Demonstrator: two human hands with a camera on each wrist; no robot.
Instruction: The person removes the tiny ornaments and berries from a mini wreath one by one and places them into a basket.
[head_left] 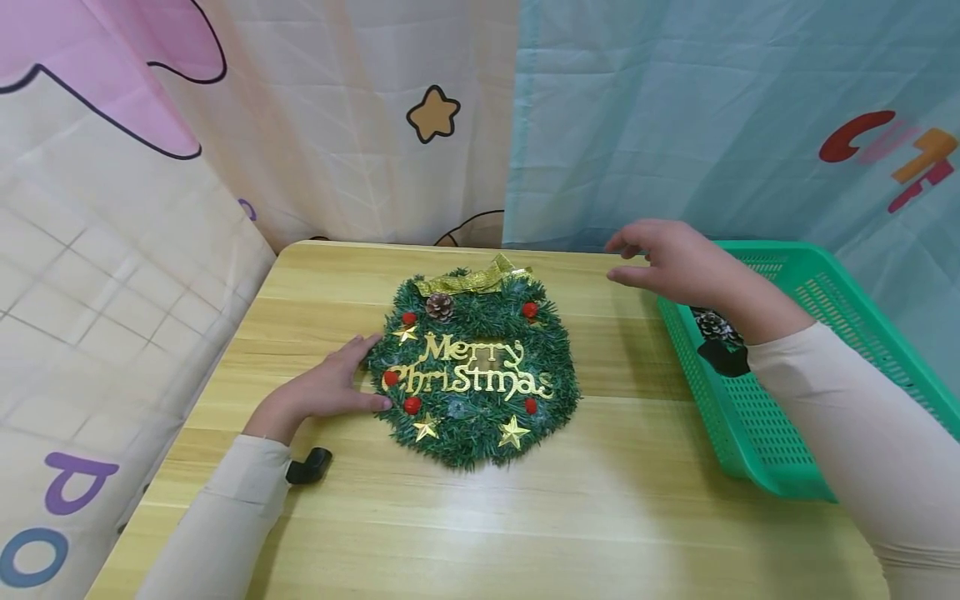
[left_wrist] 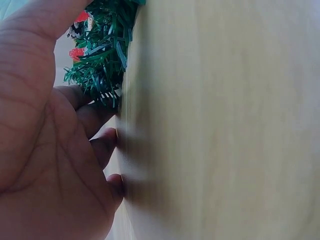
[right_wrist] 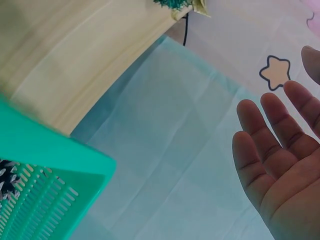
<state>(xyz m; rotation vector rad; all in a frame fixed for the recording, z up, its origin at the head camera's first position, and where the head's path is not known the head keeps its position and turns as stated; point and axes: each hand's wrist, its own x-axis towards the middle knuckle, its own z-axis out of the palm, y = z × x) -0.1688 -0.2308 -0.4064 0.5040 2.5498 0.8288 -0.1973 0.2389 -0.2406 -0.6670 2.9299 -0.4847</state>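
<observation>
Straight and spread wide, the fingers (left_wrist: 103, 147) of the left hand (head_left: 333, 383) touch the wreath's side without closing on it; those of the right hand (head_left: 675, 258) curl loosely around nothing, in the air near the green basket (head_left: 693, 400). The wreath (head_left: 487, 317) lies flat on the desk (head_left: 600, 492), in front of the person. It should be light, its tinsel needles soft and grippy, the ring beneath probably springy. The gold lettering (head_left: 461, 381) and stars (head_left: 513, 432) look thin and easily bent, so the bare green outer rim is the better hold. The left wrist view shows fingertips down at desk level by the wreath's underside, which the head view hides; the right wrist view bares an empty palm, while only the head view shows the whole wreath
</observation>
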